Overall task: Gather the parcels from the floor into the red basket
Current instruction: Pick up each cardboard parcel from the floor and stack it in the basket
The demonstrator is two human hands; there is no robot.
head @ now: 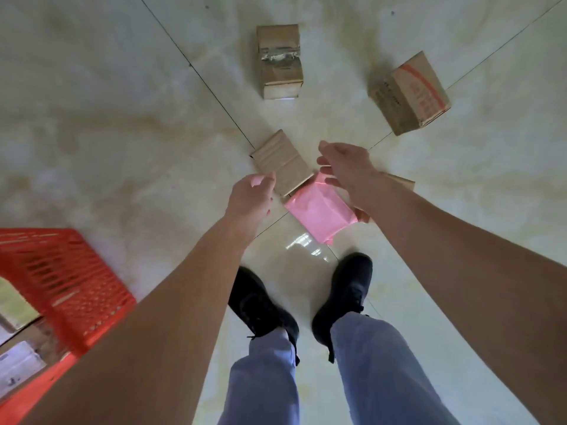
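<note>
A pink plastic parcel [320,211] lies on the tiled floor just ahead of my feet, with a small flat cardboard box [282,162] touching its far left edge. My left hand [251,197] hovers over the left of these two, fingers loosely curled and holding nothing. My right hand [346,170] hangs above the pink parcel's far end, fingers spread and empty. Part of another brown parcel [402,182] shows behind my right wrist. Two bigger cardboard boxes stand farther off: a taped one [279,61] and one with red print [409,93]. The red basket [70,283] is at the lower left.
The red basket holds some parcels, a pale green one [15,305] and a white one [18,366]. My black shoes [260,305] stand close behind the pink parcel. Glossy pale tiles with dark grout lines stretch around the boxes.
</note>
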